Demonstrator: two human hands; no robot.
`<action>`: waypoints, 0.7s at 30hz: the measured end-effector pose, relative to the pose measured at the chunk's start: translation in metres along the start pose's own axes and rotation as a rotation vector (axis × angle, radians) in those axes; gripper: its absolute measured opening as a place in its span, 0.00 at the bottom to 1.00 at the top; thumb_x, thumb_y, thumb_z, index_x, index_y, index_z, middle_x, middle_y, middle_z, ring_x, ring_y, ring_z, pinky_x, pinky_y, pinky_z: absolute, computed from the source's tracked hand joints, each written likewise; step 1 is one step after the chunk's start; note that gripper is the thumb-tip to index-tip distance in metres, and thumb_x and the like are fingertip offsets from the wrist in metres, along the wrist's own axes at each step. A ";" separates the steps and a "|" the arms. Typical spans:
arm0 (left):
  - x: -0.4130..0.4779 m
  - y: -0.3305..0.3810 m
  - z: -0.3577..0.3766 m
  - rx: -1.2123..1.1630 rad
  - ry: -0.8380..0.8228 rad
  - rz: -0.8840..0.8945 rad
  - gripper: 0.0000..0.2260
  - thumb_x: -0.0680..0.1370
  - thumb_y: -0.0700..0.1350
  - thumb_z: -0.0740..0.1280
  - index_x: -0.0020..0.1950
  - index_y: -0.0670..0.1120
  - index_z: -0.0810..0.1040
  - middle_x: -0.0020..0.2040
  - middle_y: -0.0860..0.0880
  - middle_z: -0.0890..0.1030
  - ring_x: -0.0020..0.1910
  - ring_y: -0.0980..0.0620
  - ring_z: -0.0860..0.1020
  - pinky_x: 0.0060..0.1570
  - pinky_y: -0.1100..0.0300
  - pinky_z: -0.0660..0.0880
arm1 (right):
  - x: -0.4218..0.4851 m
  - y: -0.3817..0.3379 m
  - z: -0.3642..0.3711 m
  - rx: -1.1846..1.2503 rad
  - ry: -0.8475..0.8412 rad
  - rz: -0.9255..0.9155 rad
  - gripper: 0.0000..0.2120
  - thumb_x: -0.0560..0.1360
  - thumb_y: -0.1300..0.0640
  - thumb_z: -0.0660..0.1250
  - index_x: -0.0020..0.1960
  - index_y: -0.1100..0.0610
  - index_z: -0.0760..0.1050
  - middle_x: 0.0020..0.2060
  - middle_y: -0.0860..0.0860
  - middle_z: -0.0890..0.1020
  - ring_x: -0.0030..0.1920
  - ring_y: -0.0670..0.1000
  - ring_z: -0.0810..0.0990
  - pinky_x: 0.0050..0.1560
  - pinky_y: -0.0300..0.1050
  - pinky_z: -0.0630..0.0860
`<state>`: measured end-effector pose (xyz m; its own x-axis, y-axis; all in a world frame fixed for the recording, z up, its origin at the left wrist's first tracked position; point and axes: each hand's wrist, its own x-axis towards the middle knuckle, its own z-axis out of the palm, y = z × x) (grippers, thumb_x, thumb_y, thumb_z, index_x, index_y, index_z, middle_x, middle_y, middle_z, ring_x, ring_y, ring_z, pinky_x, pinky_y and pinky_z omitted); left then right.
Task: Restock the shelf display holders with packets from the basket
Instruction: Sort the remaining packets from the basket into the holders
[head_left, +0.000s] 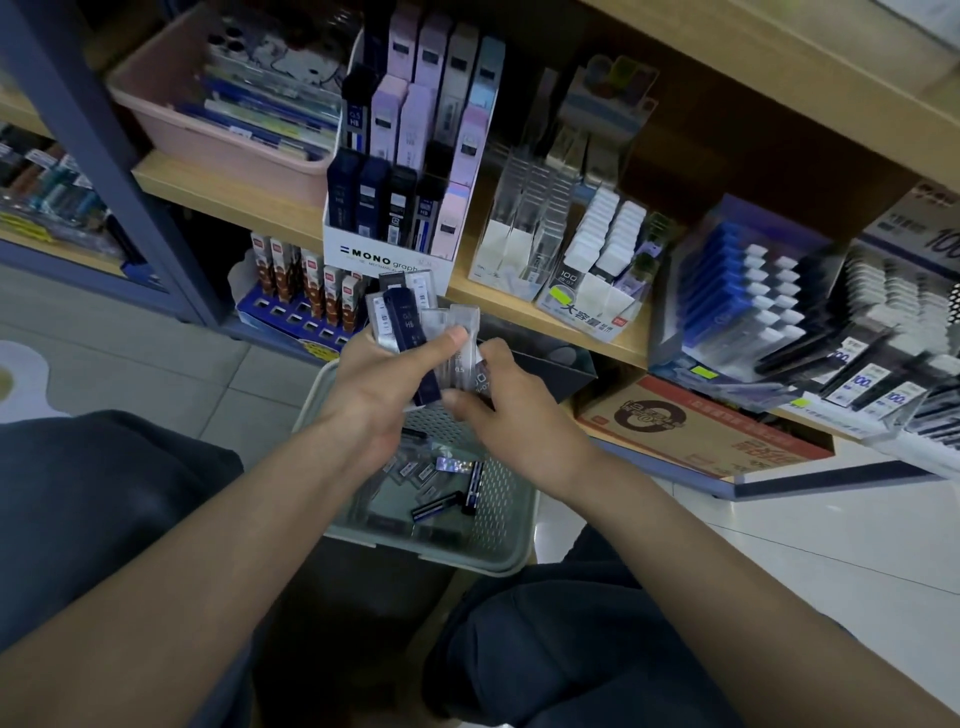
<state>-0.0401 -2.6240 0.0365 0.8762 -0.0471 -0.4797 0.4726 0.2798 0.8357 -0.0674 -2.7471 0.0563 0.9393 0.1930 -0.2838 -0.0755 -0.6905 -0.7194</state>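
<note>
L hand (384, 384) grip closed round a fan of slim, flat rectangular packets (408, 338): navy one in front, glossy clear plastic behind, long axes 6-to-12, tops tipped toward 11. R hand (509, 410) pinches a clear one at fan's 3 o'clock, over perforated grey plastic basket (501, 499).

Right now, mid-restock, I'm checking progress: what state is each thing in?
left hand, grips a fan of lead packets
right hand, pinches a clear packet in that fan
basket, several loose packets inside
MONO graph display box, mostly full
clear tiered holder, many slots look empty
</note>
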 end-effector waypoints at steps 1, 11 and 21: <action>0.002 0.002 -0.001 0.002 -0.026 -0.009 0.04 0.71 0.40 0.72 0.44 0.45 0.81 0.40 0.48 0.84 0.38 0.52 0.82 0.37 0.59 0.78 | 0.002 0.001 -0.003 0.016 -0.020 0.001 0.13 0.78 0.55 0.63 0.57 0.58 0.62 0.37 0.47 0.74 0.36 0.44 0.74 0.32 0.30 0.69; 0.027 0.035 0.003 -0.038 -0.070 -0.066 0.06 0.71 0.41 0.72 0.47 0.45 0.79 0.44 0.48 0.83 0.45 0.51 0.82 0.45 0.56 0.77 | 0.021 0.012 -0.057 0.413 0.370 0.112 0.06 0.82 0.55 0.53 0.47 0.50 0.66 0.37 0.49 0.79 0.29 0.40 0.77 0.32 0.35 0.74; 0.036 0.033 0.013 0.021 -0.114 -0.040 0.06 0.71 0.40 0.73 0.43 0.45 0.77 0.37 0.51 0.81 0.40 0.54 0.80 0.51 0.54 0.75 | 0.050 0.042 -0.093 -0.119 0.813 -0.059 0.06 0.77 0.56 0.66 0.47 0.50 0.67 0.33 0.44 0.76 0.34 0.43 0.77 0.35 0.34 0.71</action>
<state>0.0080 -2.6290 0.0503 0.8612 -0.1666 -0.4802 0.5081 0.2558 0.8224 0.0072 -2.8316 0.0712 0.8931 -0.3024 0.3331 -0.0256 -0.7733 -0.6335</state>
